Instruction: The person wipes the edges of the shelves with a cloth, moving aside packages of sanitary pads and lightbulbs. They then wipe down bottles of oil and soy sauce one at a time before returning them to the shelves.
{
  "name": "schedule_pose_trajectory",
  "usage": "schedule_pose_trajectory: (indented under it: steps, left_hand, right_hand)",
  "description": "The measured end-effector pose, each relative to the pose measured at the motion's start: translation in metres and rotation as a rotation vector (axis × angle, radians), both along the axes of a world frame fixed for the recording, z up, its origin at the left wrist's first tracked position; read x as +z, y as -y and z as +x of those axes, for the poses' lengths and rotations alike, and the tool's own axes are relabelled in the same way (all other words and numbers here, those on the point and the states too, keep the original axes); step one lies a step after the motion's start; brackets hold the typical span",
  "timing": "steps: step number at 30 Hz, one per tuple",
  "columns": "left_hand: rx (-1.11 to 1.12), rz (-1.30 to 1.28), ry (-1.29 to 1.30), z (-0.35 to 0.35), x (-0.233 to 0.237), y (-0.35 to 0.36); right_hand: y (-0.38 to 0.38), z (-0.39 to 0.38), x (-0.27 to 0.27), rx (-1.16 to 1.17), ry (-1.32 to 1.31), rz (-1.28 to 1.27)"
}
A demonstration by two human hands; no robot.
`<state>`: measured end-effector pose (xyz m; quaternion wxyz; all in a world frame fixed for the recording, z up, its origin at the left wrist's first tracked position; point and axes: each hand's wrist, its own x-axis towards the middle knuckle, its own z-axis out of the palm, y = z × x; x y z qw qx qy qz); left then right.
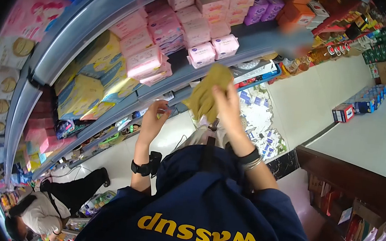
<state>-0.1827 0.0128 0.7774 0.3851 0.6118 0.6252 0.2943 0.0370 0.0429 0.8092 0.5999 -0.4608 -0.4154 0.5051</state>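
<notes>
An olive-yellow cloth (210, 90) hangs in folds from my right hand (227, 106), whose fingers are closed on its right side. It is in front of the shelf edge, below two small pink-and-white packs (212, 50). My left hand (153, 118) is raised to the left of the cloth, apart from it, near the lower edge of the shelf. Its fingers are loosely curled with a gap to the thumb, and I see nothing held in it. A black band circles my left wrist.
Shelves (250, 43) hold stacked pink packs (145, 59), yellow packs (93, 86) and purple packs (264, 8). Blue-and-white boxes (370, 100) line the right side. Another person (44, 213) is at lower left. A littered-looking patterned patch (260, 121) covers part of the floor.
</notes>
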Motion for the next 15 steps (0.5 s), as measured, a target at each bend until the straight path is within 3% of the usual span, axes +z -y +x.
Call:
schedule_pose_trajectory:
  steps: [2,6,8,9,11,12,14,15]
  left_hand:
    - [-0.017,-0.040,-0.030,0.008,-0.012,-0.002]
    - [-0.073,-0.029,-0.001,0.035,-0.022,-0.004]
    - [-0.076,-0.037,-0.002,0.053,-0.032,-0.006]
    - [-0.097,-0.037,0.014,0.060,-0.041,-0.006]
    - [-0.140,-0.022,0.004,0.077,-0.054,-0.008]
    - [-0.131,-0.021,0.007,0.086,-0.062,-0.007]
    - [-0.128,-0.141,0.084,0.113,-0.085,-0.015]
    - [-0.124,-0.184,0.075,0.122,-0.092,-0.017]
  right_hand:
    - [-0.030,0.046,-0.012,-0.177,0.233,0.092]
    - [-0.104,0.125,-0.036,-0.267,0.299,0.118]
    - [-0.144,0.148,-0.053,-0.295,0.928,0.239]
    - [-0.156,0.151,-0.065,-0.280,0.930,0.239]
    - [-0.178,0.153,-0.090,-0.305,1.639,0.234]
    - [-0.182,0.155,-0.100,-0.299,1.640,0.243]
    - [-0.202,0.168,-0.126,0.020,1.698,0.238]
    - [-0.210,0.171,-0.134,-0.032,1.649,0.365]
